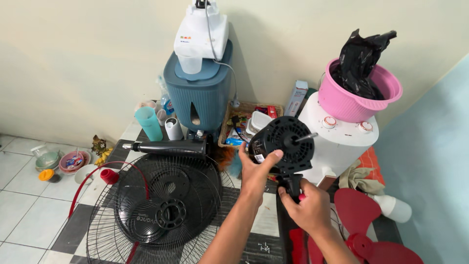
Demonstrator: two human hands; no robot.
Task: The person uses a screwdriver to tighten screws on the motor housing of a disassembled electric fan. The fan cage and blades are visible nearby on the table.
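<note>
The black fan motor (pixel 285 143) is clasped at its side by the left grip (pixel 255 172), while its neck below is pinched by the right grip (pixel 309 208). 2 wire fan guards (pixel 161 215) lie on the floor at 9 o'clock, red fan blades (pixel 364 230) at 4 o'clock.

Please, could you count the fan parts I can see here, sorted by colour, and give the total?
Black: 4 – round black motor housing held by left hand and right hand, black wire guard grille, black round rear cover, black stand tube.
Red: 2 – red plastic fan blade, red guard rim ring.
Total: 6
</note>
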